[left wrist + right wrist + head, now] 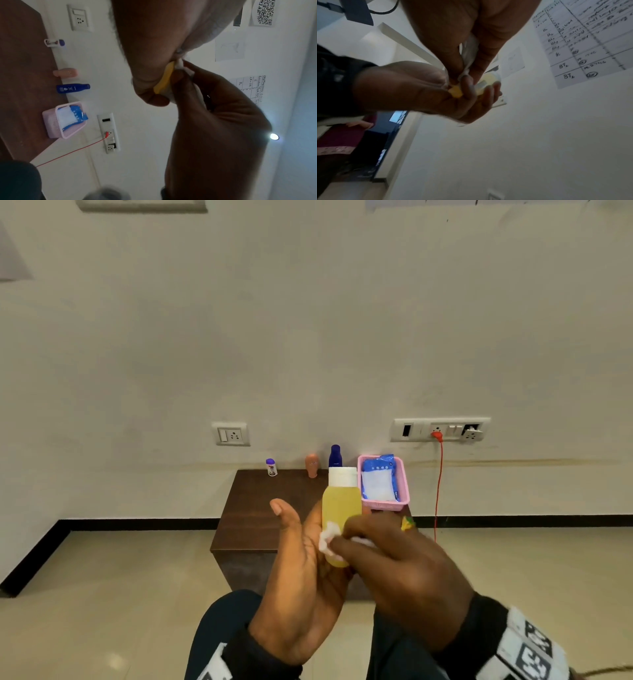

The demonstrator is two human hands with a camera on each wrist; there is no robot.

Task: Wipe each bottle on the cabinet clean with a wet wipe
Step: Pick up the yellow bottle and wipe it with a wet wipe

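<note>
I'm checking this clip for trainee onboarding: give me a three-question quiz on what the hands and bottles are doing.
1. True or false: the left hand holds the yellow bottle.
2. What does the right hand press on that bottle? A) wet wipe B) sponge C) brush
3. How many bottles stand on the cabinet?

Key: 1 true. 2 A, the wet wipe. 3 three: small white bottle, peach bottle, blue bottle.

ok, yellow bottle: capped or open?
Capped. The white cap sits on the yellow bottle, held upright in the left hand.
</note>
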